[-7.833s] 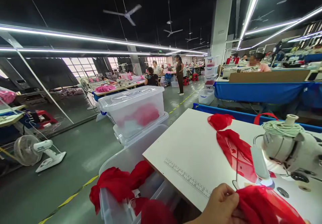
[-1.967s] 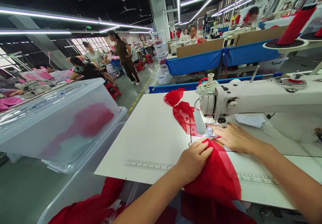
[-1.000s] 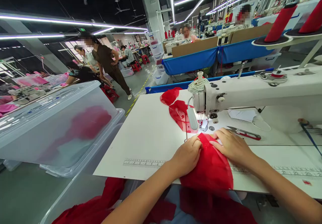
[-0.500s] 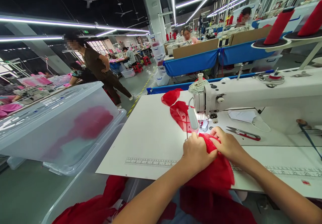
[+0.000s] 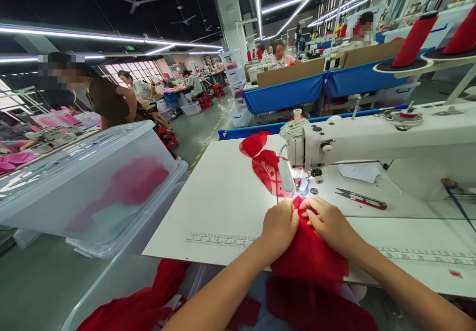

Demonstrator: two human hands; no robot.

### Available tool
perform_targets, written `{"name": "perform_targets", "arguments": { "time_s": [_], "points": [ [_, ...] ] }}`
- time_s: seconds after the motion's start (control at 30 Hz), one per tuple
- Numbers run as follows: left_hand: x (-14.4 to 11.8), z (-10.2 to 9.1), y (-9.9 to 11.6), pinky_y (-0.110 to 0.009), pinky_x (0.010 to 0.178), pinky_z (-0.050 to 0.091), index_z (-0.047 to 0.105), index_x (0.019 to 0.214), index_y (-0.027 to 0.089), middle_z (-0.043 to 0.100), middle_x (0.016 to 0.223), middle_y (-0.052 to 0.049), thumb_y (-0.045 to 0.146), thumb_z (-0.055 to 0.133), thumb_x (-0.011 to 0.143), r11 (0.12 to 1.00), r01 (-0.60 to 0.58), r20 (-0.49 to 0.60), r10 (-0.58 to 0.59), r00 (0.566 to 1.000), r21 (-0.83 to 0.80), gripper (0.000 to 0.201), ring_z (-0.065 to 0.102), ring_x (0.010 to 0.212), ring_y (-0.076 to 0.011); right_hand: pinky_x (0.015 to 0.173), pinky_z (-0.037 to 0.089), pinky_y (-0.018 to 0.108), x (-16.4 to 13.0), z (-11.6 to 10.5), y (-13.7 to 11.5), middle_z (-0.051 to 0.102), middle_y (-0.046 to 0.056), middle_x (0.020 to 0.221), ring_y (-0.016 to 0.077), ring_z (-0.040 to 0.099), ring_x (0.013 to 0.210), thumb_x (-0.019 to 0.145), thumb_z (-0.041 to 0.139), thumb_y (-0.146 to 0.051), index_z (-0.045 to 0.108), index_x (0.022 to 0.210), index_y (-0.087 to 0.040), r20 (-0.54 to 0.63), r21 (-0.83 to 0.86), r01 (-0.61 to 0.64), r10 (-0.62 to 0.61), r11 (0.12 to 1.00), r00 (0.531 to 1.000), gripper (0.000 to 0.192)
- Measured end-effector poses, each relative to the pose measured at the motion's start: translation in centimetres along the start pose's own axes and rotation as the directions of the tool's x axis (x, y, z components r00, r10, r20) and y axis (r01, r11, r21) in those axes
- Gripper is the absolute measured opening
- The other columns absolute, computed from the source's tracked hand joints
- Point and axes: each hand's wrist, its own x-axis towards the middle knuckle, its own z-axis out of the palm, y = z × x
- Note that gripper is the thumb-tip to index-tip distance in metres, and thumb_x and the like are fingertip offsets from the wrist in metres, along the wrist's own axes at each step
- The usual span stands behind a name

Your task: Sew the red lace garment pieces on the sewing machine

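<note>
We are holding a red cloth [image 5: 310, 254] on a white table [image 5: 211, 202], just in front of the needle [image 5: 298, 185] of a sewing machine [image 5: 372, 135]. Our left hand [image 5: 279, 224] and our right hand [image 5: 327, 222] are pinching its top close together, and bent fingers are hiding the folds. The cloth is reaching the near edge, and we cannot tell where it is meeting the dark red cloth [image 5: 316, 303] below. Two red pieces [image 5: 266, 166] are lying past our hands; a pale flat part [image 5: 286, 175] is covering a bit of one. Snips [image 5: 362, 198] are lying right of the needle, near a white thing [image 5: 360, 172] with a thin loop. Our left arm is hiding some ruler marks [image 5: 219, 241]. On the left, a cloudy lidded box [image 5: 111, 182] is showing a blurry red shape, and behind it a person in brown [image 5: 109, 98] is leaning, legs mostly hidden. The side edge is cutting off one red thread cone [image 5: 461, 36].
</note>
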Motion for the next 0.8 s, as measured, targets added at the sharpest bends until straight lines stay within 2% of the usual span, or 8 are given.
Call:
{"name": "perform_targets", "arguments": {
  "time_s": [0.17,0.27,0.33,0.43,0.6,0.67,0.73,0.8],
  "points": [
    [2.1,-0.6,-1.1,-0.022,0.060,0.043,0.040,0.081,0.022,0.054,0.072,0.003,0.010,0.043,0.091,0.973,0.027,0.002,-0.027,1.000,-0.228,0.016,0.054,0.060,-0.0111,0.085,0.058,0.039,-0.2,1.3,1.3,0.072,0.011,0.113,0.0240,0.069,0.099,0.093,0.040,-0.018,0.064,0.100,-0.022,0.011,-0.019,0.114,-0.113,0.993,0.993,0.026],
    [4.0,-1.3,-1.7,-0.021,0.056,0.044,0.043,0.079,0.021,0.046,0.063,0.006,0.007,0.043,0.084,0.968,0.017,0.015,-0.014,1.000,-0.249,0.015,0.047,0.051,-0.0085,0.096,0.056,0.044,0.5,0.7,2.6,0.070,0.012,0.124,0.0267,0.066,0.113,0.092,0.044,-0.017,0.066,0.107,-0.021,0.065,-0.044,0.214,-0.211,0.976,0.975,0.028],
    [5.3,-1.9,-2.1,-0.021,0.055,0.043,0.043,0.071,0.020,0.040,0.059,0.007,0.007,0.047,0.079,0.978,-0.013,0.013,0.016,1.000,-0.206,0.016,0.043,0.050,-0.0084,0.099,0.055,0.045,1.1,0.0,3.5,0.070,0.012,0.127,0.0260,0.066,0.114,0.089,0.043,-0.013,0.067,0.106,-0.021,0.108,-0.052,0.280,-0.273,0.959,0.956,0.030],
    [6.3,-2.5,-2.4,-0.025,0.061,0.045,0.040,0.062,0.020,0.043,0.067,0.002,0.007,0.050,0.074,0.993,-0.081,-0.043,0.078,0.996,-0.085,0.021,0.044,0.059,-0.0113,0.096,0.056,0.044,1.8,-1.1,4.6,0.070,0.010,0.128,0.0242,0.066,0.109,0.086,0.041,-0.007,0.068,0.104,-0.021,0.158,-0.059,0.345,-0.332,0.937,0.930,0.035],
    [5.3,-2.4,-1.8,-0.038,0.082,0.048,0.039,0.061,0.021,0.051,0.088,-0.007,0.007,0.055,0.074,0.975,-0.177,-0.151,0.196,0.969,0.132,0.025,0.052,0.088,-0.0224,0.087,0.059,0.042,1.9,-1.6,5.1,0.070,0.010,0.128,0.0233,0.065,0.098,0.085,0.039,-0.003,0.068,0.113,-0.021,0.170,-0.091,0.395,-0.376,0.914,0.911,0.045],
    [4.6,-1.9,-1.5,-0.036,0.081,0.049,0.047,0.068,0.020,0.055,0.092,-0.008,0.016,0.055,0.085,0.914,-0.336,-0.058,0.357,0.932,0.227,0.020,0.054,0.089,-0.0222,0.084,0.059,0.041,1.9,-1.6,5.1,0.072,0.010,0.122,0.0232,0.064,0.094,0.088,0.037,-0.003,0.069,0.116,-0.021,0.175,-0.082,0.426,-0.408,0.901,0.896,0.046],
    [4.3,-1.4,-1.6,-0.030,0.069,0.048,0.055,0.075,0.019,0.058,0.089,-0.006,0.024,0.050,0.096,0.779,-0.525,0.128,0.514,0.848,0.342,0.022,0.055,0.078,-0.0184,0.082,0.060,0.040,1.9,-1.5,5.0,0.074,0.010,0.115,0.0231,0.064,0.091,0.090,0.037,-0.005,0.070,0.117,-0.021,0.180,-0.063,0.438,-0.421,0.897,0.889,0.045],
    [4.3,-0.8,-2.0,-0.028,0.058,0.045,0.058,0.080,0.018,0.060,0.084,-0.005,0.025,0.046,0.100,0.664,-0.607,0.258,0.554,0.791,0.437,0.024,0.055,0.067,-0.0167,0.080,0.060,0.038,1.8,-1.5,5.0,0.074,0.010,0.114,0.0228,0.064,0.090,0.090,0.038,-0.004,0.071,0.120,-0.020,0.164,-0.065,0.424,-0.410,0.903,0.897,0.047]
  ]
}}
